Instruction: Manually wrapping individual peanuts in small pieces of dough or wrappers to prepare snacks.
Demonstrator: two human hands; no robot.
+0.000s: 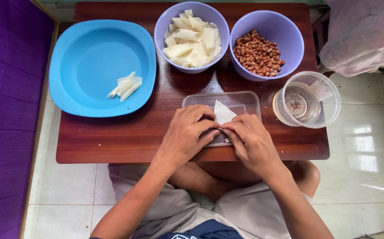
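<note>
My left hand point(187, 132) and my right hand point(250, 138) meet over a clear flat plastic lid point(245, 101) near the front edge of a small dark wooden table point(112, 137). Both pinch a thin white wrapper sheet point(222, 112) between thumbs and fingertips; its free corner points away from me. A blue plate point(85, 57) at the left carries a few rolled white pieces point(125, 86). Behind the lid stand a purple bowl of cut white wrapper sheets point(192, 40) and a purple bowl of brown peanuts point(258, 54).
A clear round plastic tub point(307, 99) with a little liquid sits at the table's right edge. A purple mat point(6, 110) lies to the left, pale floor tiles point(369, 146) to the right, and a pinkish cloth point(364, 31) at top right.
</note>
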